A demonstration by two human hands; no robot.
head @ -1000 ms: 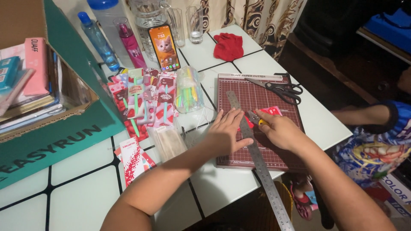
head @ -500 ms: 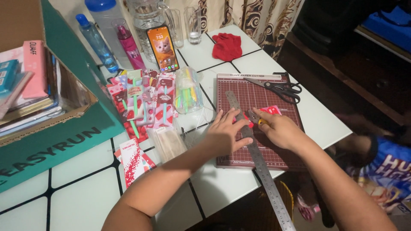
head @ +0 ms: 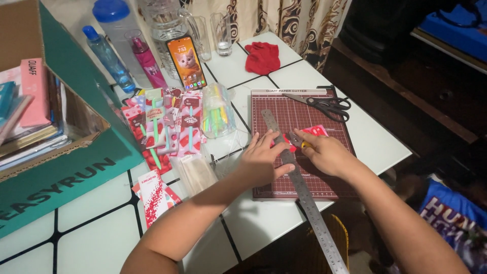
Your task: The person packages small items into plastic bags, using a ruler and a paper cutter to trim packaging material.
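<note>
Head view: left hand [head: 264,161] lies flat, fingers spread, palm pressing the long steel ruler [head: 294,177] down on the dark red cutting mat [head: 335,187]. Not gripping anything, just weight on the ruler. Right hand [head: 327,152] is curled around a small yellow-handled cutter [head: 303,144], tip at the ruler's right edge, w/ a red paper piece [head: 315,131] under and just beyond the fingers. Blade itself mostly hidden by fingers.

To do this well, I'd judge: keep the left fingertips back from the ruler's right edge, press evenly so the ruler doesn't pivot, run the blade tight along the steel, light pressure.

Edges & room: near end of ruler overhangs the near table [head: 264,223] edge, so a bump there could swing it. Mat sits near the table's right-near corner. Scissors [head: 324,104] lie on the mat's far side, apart from the hands. Left of the mat: plastic sleeves [head: 195,172] and red packets [head: 167,127], close to the left wrist. Phone [head: 186,63], bottles [head: 109,58], green box [head: 76,152] farther left, well apart.
</note>
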